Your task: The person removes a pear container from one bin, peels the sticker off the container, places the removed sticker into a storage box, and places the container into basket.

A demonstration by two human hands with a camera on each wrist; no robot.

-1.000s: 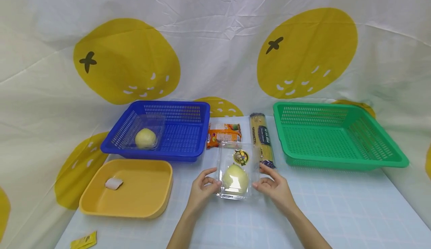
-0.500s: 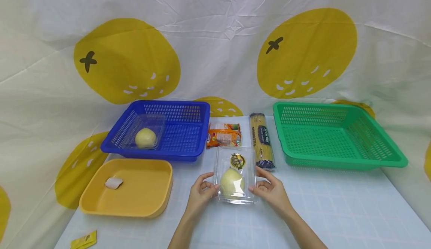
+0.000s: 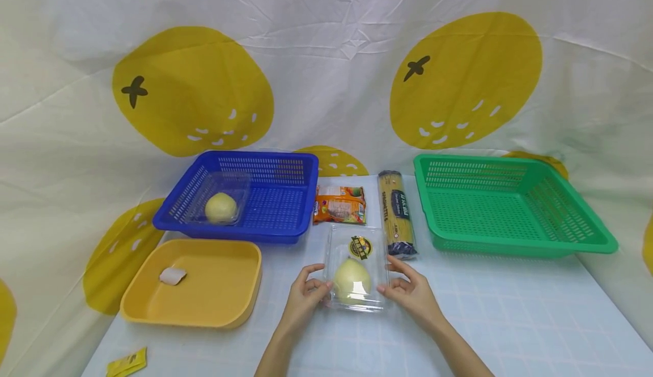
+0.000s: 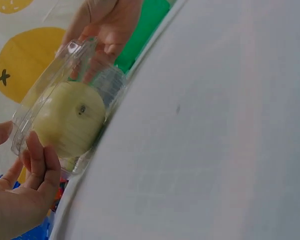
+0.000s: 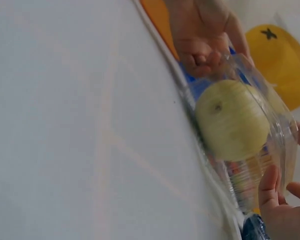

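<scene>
In the head view a clear plastic clamshell box (image 3: 339, 252) lies flat at the middle of the table, its lid down. Inside is one pale yellow-green pear (image 3: 352, 280), towards the near end. A black and gold round sticker (image 3: 360, 248) is on the lid. My left hand (image 3: 304, 297) grips the box's left side, thumb near the front corner. On the opposite side, my right hand (image 3: 414, 295) holds it with thumb and bent fingers. Through the clear wall in the left wrist view, the pear's dark blossom end (image 4: 82, 109) shows.
Behind the box lie an orange snack packet (image 3: 339, 204) and a spaghetti pack (image 3: 397, 214). A blue basket (image 3: 275, 232) holding another boxed pear (image 3: 220, 209) stands back left, a green basket (image 3: 510, 246) back right. A yellow tray (image 3: 214, 303) with a whitish scrap (image 3: 173, 276) and a yellow sachet (image 3: 127, 363) are at left.
Both hands have brought the clamshell box slightly nearer and lowered it, uncovering more of the orange packet and the spaghetti pack. In the last half second it has moved very little.
</scene>
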